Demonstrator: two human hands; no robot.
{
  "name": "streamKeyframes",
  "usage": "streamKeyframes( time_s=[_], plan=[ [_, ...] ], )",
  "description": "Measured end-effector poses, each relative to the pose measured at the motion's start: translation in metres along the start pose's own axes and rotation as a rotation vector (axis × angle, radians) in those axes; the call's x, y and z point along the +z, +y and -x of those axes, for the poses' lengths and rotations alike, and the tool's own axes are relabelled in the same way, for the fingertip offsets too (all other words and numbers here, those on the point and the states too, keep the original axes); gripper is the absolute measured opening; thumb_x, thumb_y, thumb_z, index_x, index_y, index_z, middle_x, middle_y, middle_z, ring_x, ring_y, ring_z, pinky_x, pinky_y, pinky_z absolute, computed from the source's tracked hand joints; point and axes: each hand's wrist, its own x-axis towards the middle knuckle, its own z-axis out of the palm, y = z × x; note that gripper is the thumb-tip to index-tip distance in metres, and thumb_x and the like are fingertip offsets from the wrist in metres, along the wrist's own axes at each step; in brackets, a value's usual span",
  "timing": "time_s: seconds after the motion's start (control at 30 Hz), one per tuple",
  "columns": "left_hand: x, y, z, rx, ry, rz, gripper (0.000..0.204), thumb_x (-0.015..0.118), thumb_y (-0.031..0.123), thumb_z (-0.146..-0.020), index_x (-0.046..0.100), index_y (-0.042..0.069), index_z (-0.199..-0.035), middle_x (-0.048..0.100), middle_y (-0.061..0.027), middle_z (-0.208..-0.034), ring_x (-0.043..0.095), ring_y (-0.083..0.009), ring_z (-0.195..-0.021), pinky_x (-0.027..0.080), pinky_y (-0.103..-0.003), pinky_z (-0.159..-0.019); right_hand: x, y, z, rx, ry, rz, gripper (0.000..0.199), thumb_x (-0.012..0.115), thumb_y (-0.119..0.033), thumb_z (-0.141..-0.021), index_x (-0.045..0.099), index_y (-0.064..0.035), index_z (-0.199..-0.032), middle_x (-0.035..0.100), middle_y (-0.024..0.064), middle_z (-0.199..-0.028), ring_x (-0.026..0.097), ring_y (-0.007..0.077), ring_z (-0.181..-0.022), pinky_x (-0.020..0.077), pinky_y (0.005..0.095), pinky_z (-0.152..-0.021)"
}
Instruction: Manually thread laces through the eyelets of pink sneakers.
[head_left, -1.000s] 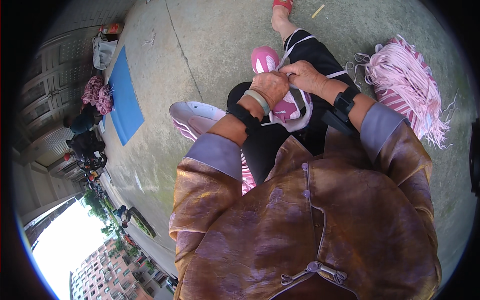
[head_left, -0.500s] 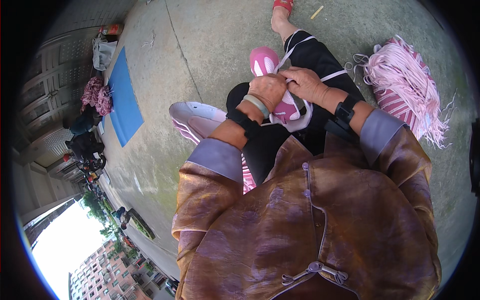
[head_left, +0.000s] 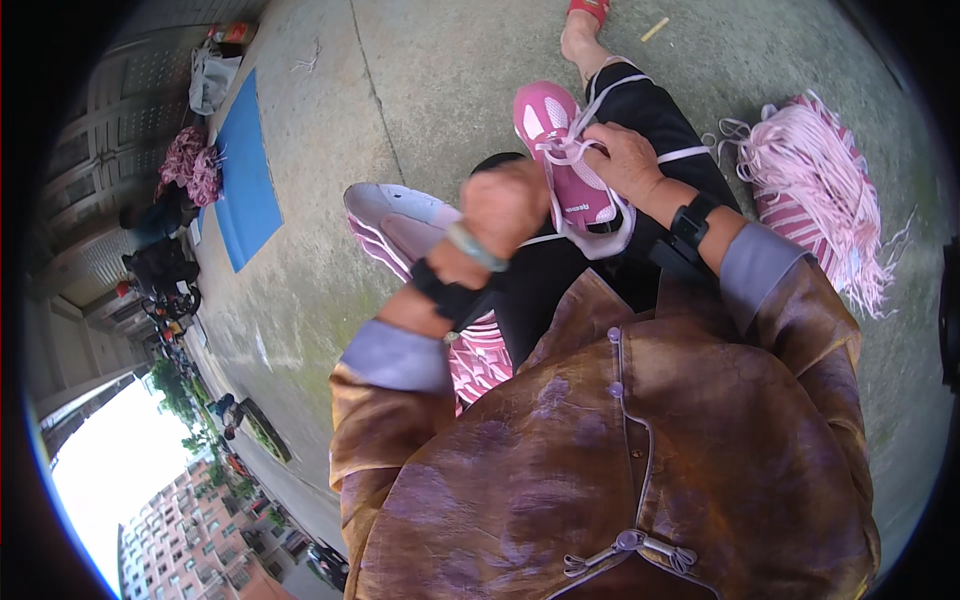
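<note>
A pink-and-white sneaker upper [head_left: 580,190] rests across my black-trousered lap, toe pointing away. A pale shoelace [head_left: 566,149] is looped in a small knot or bow on its front. My right hand [head_left: 627,165] is on the upper's right side, thumb and fingers closed on the lace. To the left of the upper, my left hand [head_left: 505,205] is smeared by motion, so its fingers cannot be made out. More pale lace [head_left: 685,153] crosses my thigh.
A heap of pale pink laces [head_left: 800,150] lies on striped pink uppers [head_left: 795,215] at right. By my left knee is a stack of pale-lined uppers [head_left: 395,215], with pink striped pieces [head_left: 480,360] nearer. A blue mat [head_left: 245,180] and pink bundle [head_left: 190,165] are farther left.
My left hand has moved left and toward me, off the upper. The laced front of the upper now shows, with a knot or bow at my right fingers.
</note>
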Motion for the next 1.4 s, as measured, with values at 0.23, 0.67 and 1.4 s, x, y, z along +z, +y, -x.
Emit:
streamKeyframes(
  time_s=[0.23,0.67,1.4],
  plan=[
    [-0.142,-0.017,0.083,-0.507,0.681,-0.144,0.015,0.049,-0.001,-0.079,0.049,0.002,-0.065,0.047,-0.0056,-0.055,0.041,-0.0092,-0.052,0.035,-0.023,-0.046,0.006,0.003,0.005,-0.012,-0.015,0.011,0.020,0.057,-0.023,-0.071,0.058,-0.0082,-0.085,0.055,0.0125,-0.076,0.056,0.0312,-0.073,0.0448,0.0392,-0.066],
    [-0.044,0.028,0.083,-0.920,0.256,1.170,0.029,0.048,0.024,-0.088,0.054,0.004,-0.067,0.051,-0.0007,-0.059,0.042,-0.0070,-0.046,0.034,-0.020,-0.044,-0.009,-0.003,0.005,-0.094,-0.055,-0.147,0.018,0.056,-0.021,-0.077,0.052,-0.0035,-0.072,0.056,0.0159,-0.067,0.056,0.0333,-0.063,0.0429,0.0382,-0.054],
    [-0.010,0.030,0.051,-0.661,0.259,1.612,0.007,0.053,0.011,-0.085,0.056,0.005,-0.083,0.056,-0.0045,-0.073,0.051,-0.0096,-0.056,0.043,-0.021,-0.053,-0.098,0.047,0.022,0.048,-0.035,-0.113,0.011,0.057,-0.014,-0.080,0.057,-0.0029,-0.082,0.052,0.0066,-0.059,0.047,0.0127,-0.054,0.0402,0.0254,-0.054]
  ],
)
